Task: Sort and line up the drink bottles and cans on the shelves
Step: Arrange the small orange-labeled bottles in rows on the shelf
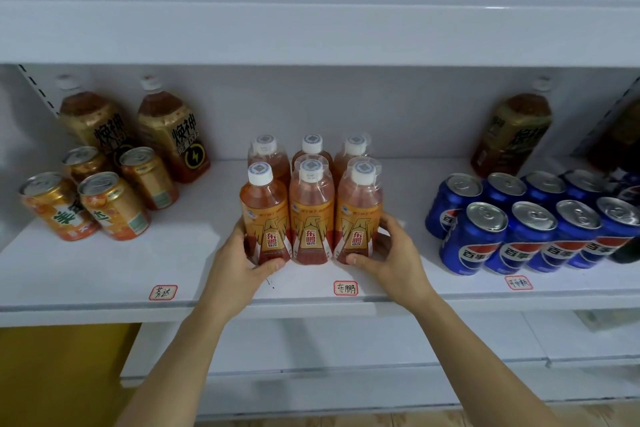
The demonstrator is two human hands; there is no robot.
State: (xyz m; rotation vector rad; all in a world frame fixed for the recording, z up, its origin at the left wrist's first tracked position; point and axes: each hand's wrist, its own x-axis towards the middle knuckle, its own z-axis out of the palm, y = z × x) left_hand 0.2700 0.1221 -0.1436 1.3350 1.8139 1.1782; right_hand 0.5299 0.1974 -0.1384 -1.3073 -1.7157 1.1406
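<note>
Six orange drink bottles (311, 204) stand in two rows mid-shelf (194, 246), above their handwritten label (345, 288). The left hand (239, 263) and right hand (391, 253) grip the front row's outer bottles, apparently squaring the block between orange cans (100, 191) and blue cans (530, 222).

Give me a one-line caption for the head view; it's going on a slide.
Both hands, left hand and right hand, square up six orange Dongpeng bottles between orange soda cans and blue Pepsi cans.
</note>
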